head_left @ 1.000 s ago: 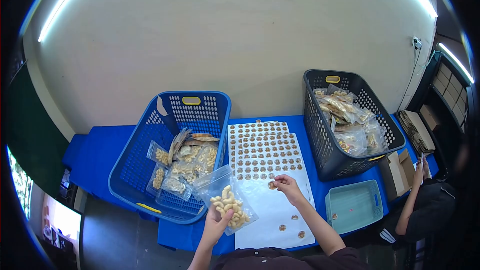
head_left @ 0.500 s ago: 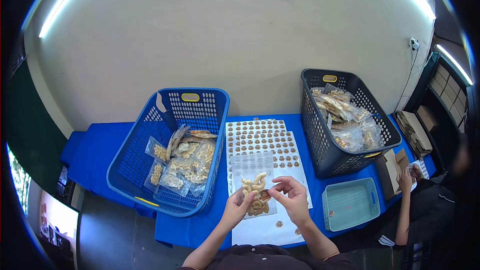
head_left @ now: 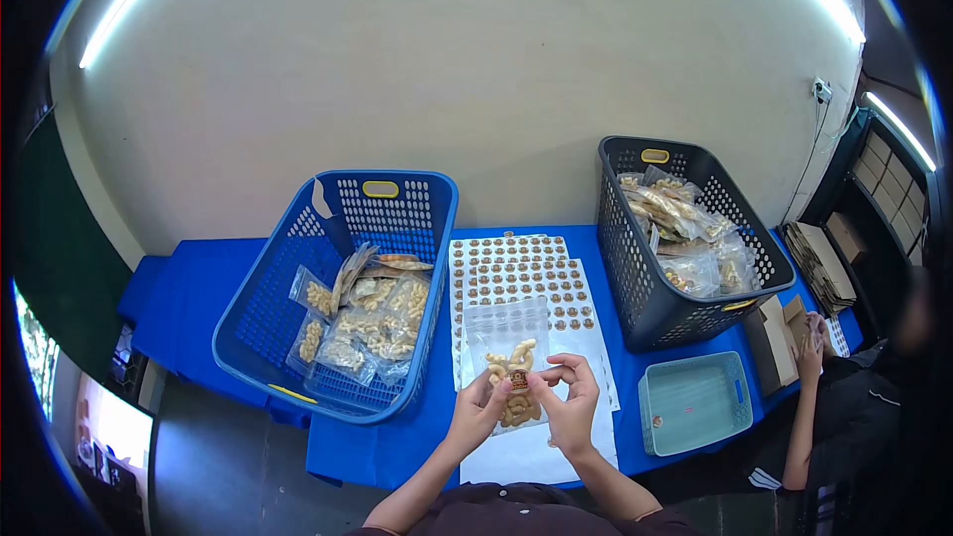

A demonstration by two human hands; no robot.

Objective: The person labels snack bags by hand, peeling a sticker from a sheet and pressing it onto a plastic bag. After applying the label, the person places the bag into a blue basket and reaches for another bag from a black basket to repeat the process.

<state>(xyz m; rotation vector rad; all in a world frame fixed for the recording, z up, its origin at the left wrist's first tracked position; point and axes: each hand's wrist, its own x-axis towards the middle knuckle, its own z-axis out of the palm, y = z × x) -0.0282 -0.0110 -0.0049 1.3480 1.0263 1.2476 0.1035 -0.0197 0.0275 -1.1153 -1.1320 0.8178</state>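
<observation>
A clear zip bag of pale, curled snack pieces (head_left: 511, 318) is held up over the white sheets, with its upper part flat and see-through. My left hand (head_left: 478, 417) is closed on the bag's left side, thumb in front. On the bag's front lies a small brown round sticker (head_left: 518, 381), between my two thumbs. The thumb of my right hand (head_left: 571, 407) presses the sticker's right edge, its other fingers curled. Under the bag, sheets of round brown stickers (head_left: 581, 288) lie on the blue cloth.
A blue basket (head_left: 447, 268) with several filled bags stands left; a dark grey basket (head_left: 620, 268), fuller, stands right. In front of it sits a pale green tray (head_left: 695, 362) with a sticker inside. At far right, a co-worker's hand (head_left: 809, 362) is beside cardboard boxes (head_left: 774, 337).
My right hand has brought the sticker left onto the bag's front, and both thumbs are now at its edges. The co-worker's hands have shifted slightly at the right.
</observation>
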